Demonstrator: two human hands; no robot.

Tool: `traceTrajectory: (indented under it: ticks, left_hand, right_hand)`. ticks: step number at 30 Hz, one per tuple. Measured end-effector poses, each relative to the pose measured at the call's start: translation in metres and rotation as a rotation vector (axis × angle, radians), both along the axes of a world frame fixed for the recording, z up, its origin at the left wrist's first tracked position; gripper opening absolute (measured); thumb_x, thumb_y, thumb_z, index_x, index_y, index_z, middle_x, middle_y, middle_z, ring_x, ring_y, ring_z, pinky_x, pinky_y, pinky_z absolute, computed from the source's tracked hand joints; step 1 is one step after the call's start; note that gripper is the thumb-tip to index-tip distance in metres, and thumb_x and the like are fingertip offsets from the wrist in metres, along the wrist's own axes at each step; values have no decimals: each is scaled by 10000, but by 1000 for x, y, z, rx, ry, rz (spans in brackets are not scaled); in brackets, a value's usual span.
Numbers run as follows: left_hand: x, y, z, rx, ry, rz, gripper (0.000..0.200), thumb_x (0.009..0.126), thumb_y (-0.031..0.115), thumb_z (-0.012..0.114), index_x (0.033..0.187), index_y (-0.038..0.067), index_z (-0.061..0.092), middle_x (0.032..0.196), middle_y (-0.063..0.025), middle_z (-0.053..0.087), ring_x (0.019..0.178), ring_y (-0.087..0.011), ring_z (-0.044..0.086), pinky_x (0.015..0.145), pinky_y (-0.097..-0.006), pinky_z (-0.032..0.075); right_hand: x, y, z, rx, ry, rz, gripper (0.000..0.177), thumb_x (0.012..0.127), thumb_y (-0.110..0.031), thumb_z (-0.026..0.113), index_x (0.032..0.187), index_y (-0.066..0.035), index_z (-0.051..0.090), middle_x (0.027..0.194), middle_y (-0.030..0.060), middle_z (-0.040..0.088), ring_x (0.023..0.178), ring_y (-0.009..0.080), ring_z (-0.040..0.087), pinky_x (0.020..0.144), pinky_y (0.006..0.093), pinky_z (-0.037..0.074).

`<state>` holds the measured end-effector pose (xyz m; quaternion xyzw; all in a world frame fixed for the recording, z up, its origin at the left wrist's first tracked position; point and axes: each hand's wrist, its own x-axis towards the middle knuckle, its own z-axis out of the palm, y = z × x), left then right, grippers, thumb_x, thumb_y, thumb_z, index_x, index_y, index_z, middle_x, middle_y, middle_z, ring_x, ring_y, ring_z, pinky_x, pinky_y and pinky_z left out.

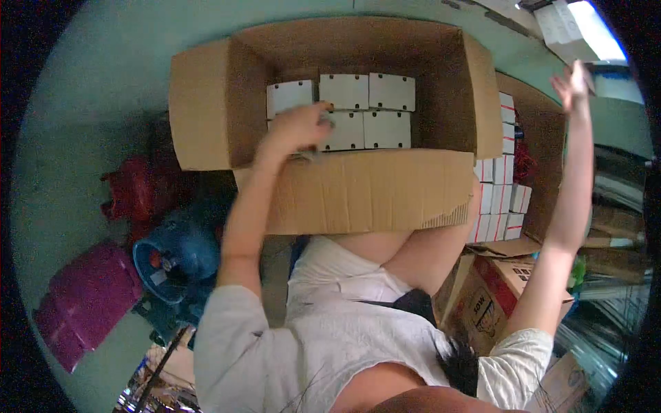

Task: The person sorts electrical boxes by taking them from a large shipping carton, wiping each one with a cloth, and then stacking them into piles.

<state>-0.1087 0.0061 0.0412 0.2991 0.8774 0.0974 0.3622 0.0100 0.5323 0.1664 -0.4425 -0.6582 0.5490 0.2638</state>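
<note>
My left hand (295,131) is over the near left part of a large open cardboard box (365,193), its fingers apart and slightly blurred. Small white boxes (344,91) with dark corner marks stand in rows inside; my hand covers part of the left ones. Nothing held shows in this hand. Far to the right, my right hand (573,86) is raised with spread fingers beside a pale object with a dark edge (613,81). Whether it touches that object is unclear.
A second cardboard box with red-striped white boxes (501,196) stands right of the first. Below it is a printed red-and-brown carton (485,303). Purple (93,296), blue (179,255) and red (134,189) plastic items lie left. Clear plastic wrapping (592,330) is at right.
</note>
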Motion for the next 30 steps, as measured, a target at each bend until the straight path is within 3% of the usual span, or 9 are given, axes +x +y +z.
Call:
traceTrajectory:
  ticks: [3, 6, 8, 14, 16, 19, 22, 25, 30]
  left_hand:
    - [-63, 0, -55, -364, 29, -241, 597, 870, 612, 518, 1194, 126, 639, 1182, -157, 658, 1092, -352, 621, 939, -474, 475]
    - [-100, 21, -83, -371, 60, -228, 659, 846, 668, 521, 1115, 91, 691, 1220, -145, 642, 1126, -342, 604, 944, -486, 467]
    - [-112, 36, -114, -289, 51, -224, 719, 831, 707, 513, 1146, 83, 677, 1248, -149, 626, 1155, -349, 587, 974, -495, 450]
    - [-126, 67, -194, 68, 492, -186, 905, 705, 798, 568, 1255, 80, 615, 1363, -184, 534, 1255, -369, 501, 1070, -485, 396]
    - [-117, 81, -183, -240, 352, -188, 914, 712, 662, 696, 1414, 125, 462, 1482, -172, 400, 1357, -357, 379, 1136, -478, 296]
    - [-108, 82, -147, -173, 216, -257, 1069, 645, 654, 758, 1463, 87, 367, 1530, -204, 296, 1390, -358, 325, 1152, -476, 276]
    - [-131, 63, -229, -11, 352, -179, 1130, 562, 742, 750, 1388, 28, 459, 1412, -252, 449, 1335, -379, 404, 1132, -499, 309]
    - [-125, 71, -165, -85, 163, -143, 1254, 536, 667, 812, 1447, -42, 322, 1504, -260, 310, 1387, -369, 336, 1123, -473, 327]
    - [-126, 68, -155, 106, -88, 6, 1101, 575, 627, 801, 1343, -74, 439, 1387, -282, 438, 1300, -360, 447, 1071, -443, 372]
  right_hand:
    - [48, -66, -67, 265, -366, 366, 694, 931, -546, 526, 1401, -41, 453, 1343, 112, 521, 1152, 252, 533, 965, 382, 441]
    - [95, -153, -121, 363, -439, 710, 545, 981, -360, 523, 1416, -41, 444, 1428, 244, 451, 1319, 328, 445, 1098, 403, 321]
    - [111, -212, -134, 711, -322, 615, 553, 966, -291, 548, 1439, -43, 401, 1482, 265, 355, 1373, 378, 357, 1126, 436, 279]
    - [113, -250, -133, 777, -360, 380, 540, 931, -195, 553, 1436, -74, 406, 1479, 267, 346, 1356, 441, 339, 1125, 471, 272]
    - [117, -247, -135, 776, -342, 372, 540, 917, -193, 562, 1426, -79, 421, 1476, 267, 351, 1344, 440, 353, 1116, 473, 286]
    - [115, -247, -133, 770, -304, 362, 535, 892, -190, 582, 1400, -80, 454, 1461, 267, 373, 1321, 437, 383, 1095, 474, 314]
    - [114, -246, -135, 786, -278, 340, 524, 876, -193, 596, 1374, -77, 482, 1437, 263, 410, 1301, 433, 411, 1075, 474, 338]
    - [114, -243, -138, 807, -248, 328, 511, 873, -198, 601, 1360, -83, 499, 1417, 257, 437, 1286, 431, 429, 1062, 477, 354]
    - [120, -246, -144, 845, -258, 283, 467, 900, -214, 595, 1344, -91, 521, 1395, 225, 480, 1249, 404, 476, 1046, 446, 375]
